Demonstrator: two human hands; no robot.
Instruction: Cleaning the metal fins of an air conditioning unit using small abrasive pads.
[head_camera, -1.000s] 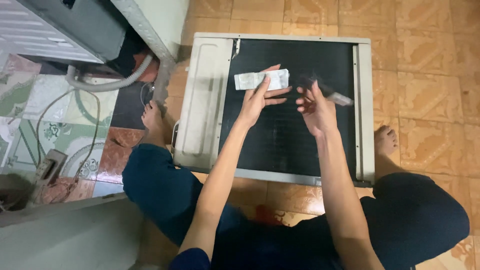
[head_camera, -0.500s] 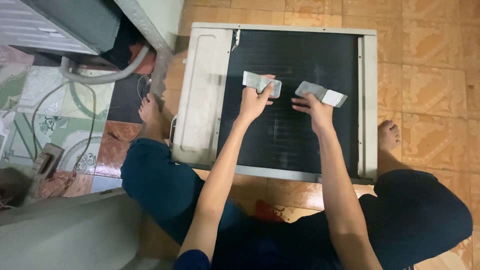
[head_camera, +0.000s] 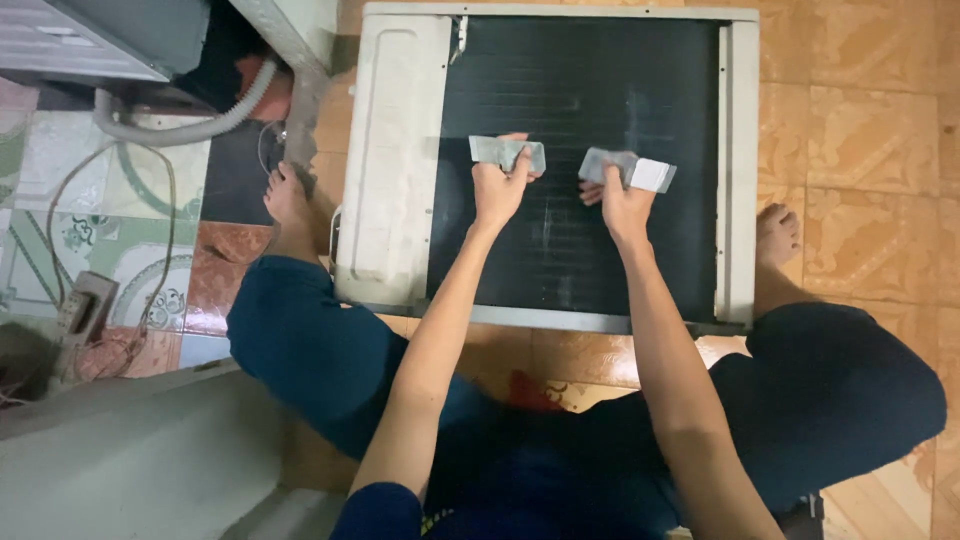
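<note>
An air-conditioner unit lies flat on the floor between my feet, its dark finned coil facing up inside a white frame. My left hand grips a small grey strip over the middle of the coil. Beside it, my right hand holds a second grey strip with a white end. The two hands are a little apart, both just above the fins.
A grey corrugated hose curves from a light-coloured appliance at the upper left. A cable and a small grey box lie on patterned tiles at left. A pale surface fills the lower left. Orange tiles lie at right.
One strip held together at the coil's upper middle has become two pieces, one in each hand. Both hands have drawn back toward me and spread apart.
</note>
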